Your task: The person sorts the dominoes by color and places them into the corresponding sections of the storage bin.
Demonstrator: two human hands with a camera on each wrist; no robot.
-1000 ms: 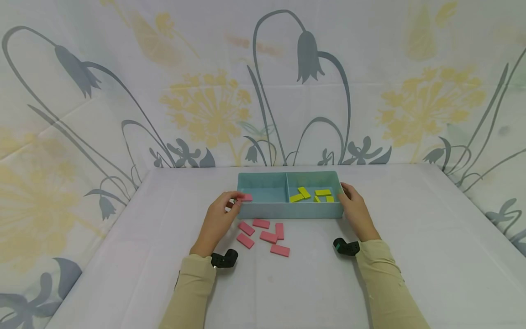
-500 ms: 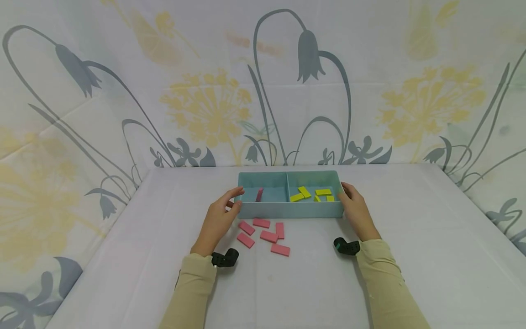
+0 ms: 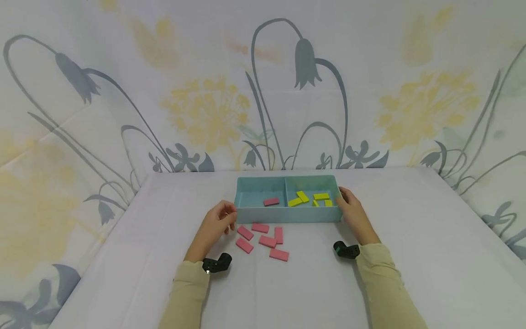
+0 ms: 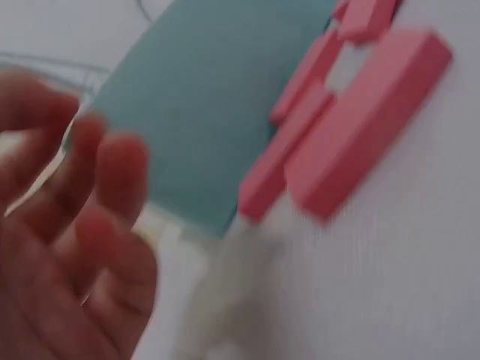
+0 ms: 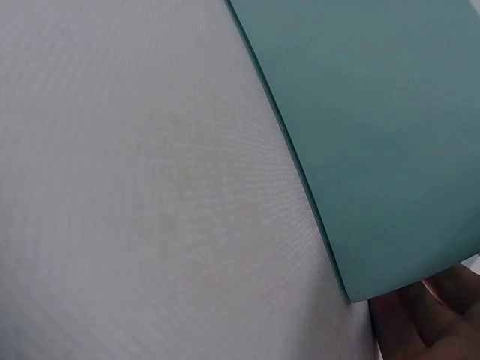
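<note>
A pale teal box (image 3: 287, 215) with two compartments sits on the table in the head view. One pink domino-like block (image 3: 271, 201) lies in its left compartment, and several yellow blocks (image 3: 321, 196) lie in the right one. My left hand (image 3: 214, 228) is just off the box's front left corner, fingers loosely curled with nothing between them. Several pink blocks (image 3: 279, 255) are scattered to the right of that hand, in front of the box. At the other end, my right hand (image 3: 356, 219) holds the box's right wall; its fingers (image 5: 431, 315) are partly hidden in the right wrist view.
A white cloth covers the table (image 3: 304, 292). Behind it hangs a flower-patterned cloth (image 3: 279, 100). A black wrist camera (image 3: 218, 263) is on the left wrist and another black camera (image 3: 346, 250) on the right.
My left hand let go of a pink block, which dropped into the left compartment and now lies flat. That hand then drew back toward the loose blocks. The right hand stayed at the box.
</note>
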